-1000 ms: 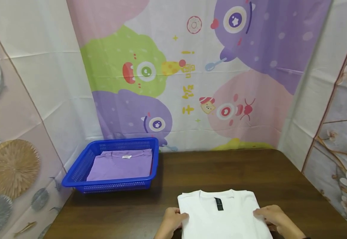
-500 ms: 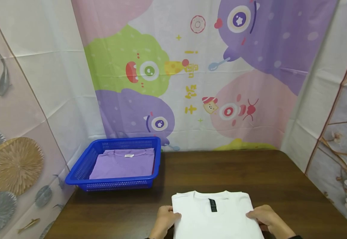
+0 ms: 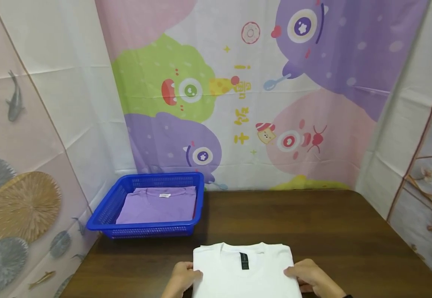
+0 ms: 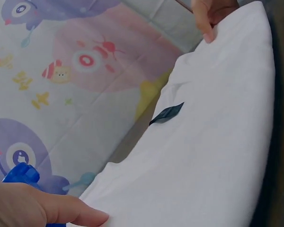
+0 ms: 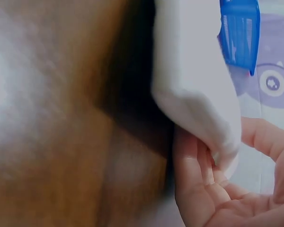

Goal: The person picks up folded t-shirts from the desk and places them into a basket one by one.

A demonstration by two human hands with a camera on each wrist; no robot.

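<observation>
White cotton, the folded T-shirt [image 3: 243, 269] lies at the bottom centre of the head view on the dark wooden table [image 3: 331, 223], gripped at both side edges. The left hand [image 3: 182, 276] pinches its left edge, and the right hand [image 3: 307, 275] curls fingers under the right edge. Lifting both sides level and together should keep the fold intact; a blue basket [image 3: 104, 217] holding a purple shirt [image 3: 156, 207] sits left of centre.

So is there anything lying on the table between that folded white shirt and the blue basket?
Nothing visible. The white shirt, held at its sides by the left hand and the right hand, lies on the table. Only bare wood shows between it and the blue basket, which already holds a folded purple shirt.
</observation>
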